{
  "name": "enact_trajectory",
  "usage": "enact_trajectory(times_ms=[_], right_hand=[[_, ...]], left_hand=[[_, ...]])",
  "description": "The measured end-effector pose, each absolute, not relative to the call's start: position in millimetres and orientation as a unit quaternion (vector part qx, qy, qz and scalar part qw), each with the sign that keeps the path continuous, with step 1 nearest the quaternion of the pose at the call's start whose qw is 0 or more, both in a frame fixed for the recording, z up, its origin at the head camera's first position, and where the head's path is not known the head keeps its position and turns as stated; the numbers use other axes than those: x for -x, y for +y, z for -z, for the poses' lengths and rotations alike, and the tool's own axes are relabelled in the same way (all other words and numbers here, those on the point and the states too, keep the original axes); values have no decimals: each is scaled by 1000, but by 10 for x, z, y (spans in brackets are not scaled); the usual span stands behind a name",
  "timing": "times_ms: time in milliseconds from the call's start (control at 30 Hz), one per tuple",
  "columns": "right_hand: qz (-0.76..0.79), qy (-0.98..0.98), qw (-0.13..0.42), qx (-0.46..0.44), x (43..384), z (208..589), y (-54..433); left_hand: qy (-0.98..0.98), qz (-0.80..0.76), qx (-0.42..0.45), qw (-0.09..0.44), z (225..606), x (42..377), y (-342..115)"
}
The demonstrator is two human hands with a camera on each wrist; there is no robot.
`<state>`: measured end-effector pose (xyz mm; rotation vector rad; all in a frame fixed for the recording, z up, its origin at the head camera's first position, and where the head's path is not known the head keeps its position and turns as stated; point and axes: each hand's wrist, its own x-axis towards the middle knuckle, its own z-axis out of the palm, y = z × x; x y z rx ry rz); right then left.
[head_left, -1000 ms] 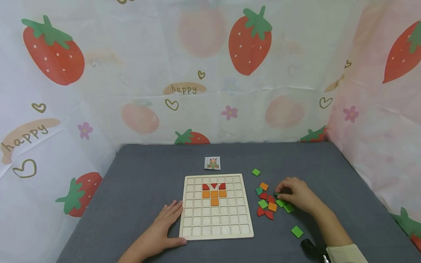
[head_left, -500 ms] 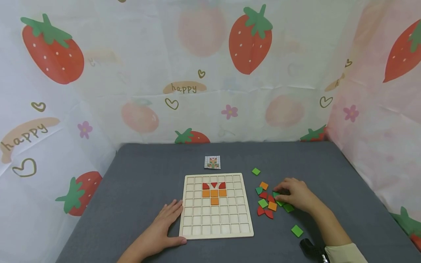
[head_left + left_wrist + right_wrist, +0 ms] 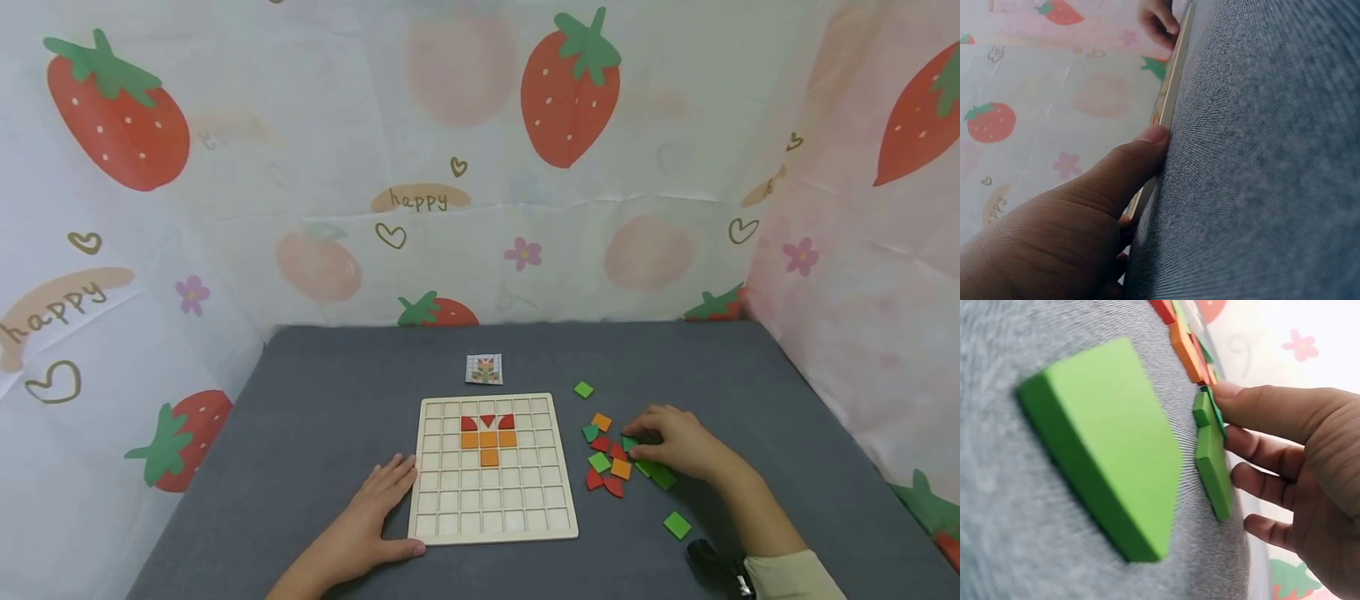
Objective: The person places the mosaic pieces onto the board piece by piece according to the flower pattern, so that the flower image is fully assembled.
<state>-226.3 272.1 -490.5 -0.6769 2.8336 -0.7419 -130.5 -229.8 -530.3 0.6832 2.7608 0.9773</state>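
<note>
My left hand (image 3: pixel 372 510) lies with extended fingers along the left edge of a pale wooden grid board (image 3: pixel 447 480), thumb at its near corner. Red pieces (image 3: pixel 468 424) and orange squares (image 3: pixel 488 439) fill several cells in the board's upper middle. To the right of the board, my right hand (image 3: pixel 681 443) pinches a dark green tile (image 3: pixel 628 444) between thumb and index finger, low over the loose pieces. In the right wrist view the dark green tile (image 3: pixel 1217 412) overlaps light green tiles (image 3: pixel 1212 465), and the other fingers are loosely bent.
Loose red, orange and green pieces (image 3: pixel 599 463) lie right of the board. Single green squares lie apart, one farther back (image 3: pixel 583 389) and one nearer (image 3: pixel 677 524). A small pattern card (image 3: pixel 483 369) lies behind the board. A black object (image 3: pixel 708 560) is beside the right sleeve.
The dark green tile shows more fully at my right fingertips, and the light green tiles under the hand have shifted slightly right. My left hand and the board keep their places.
</note>
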Motion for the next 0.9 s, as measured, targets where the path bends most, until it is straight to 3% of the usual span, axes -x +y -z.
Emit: enact_trajectory(times_ms=[267, 533, 900], right_hand=[[208, 947, 24, 242, 2306, 4982, 2703], [196, 944, 18, 266, 2336, 5021, 2754], [204, 933, -37, 296, 2322, 4826, 2586]], left_hand=[[915, -326, -227, 75, 5305, 1306, -2290], [913, -326, -235, 69, 5307, 1306, -2286], [913, -329, -230, 68, 5313, 1302, -2302]])
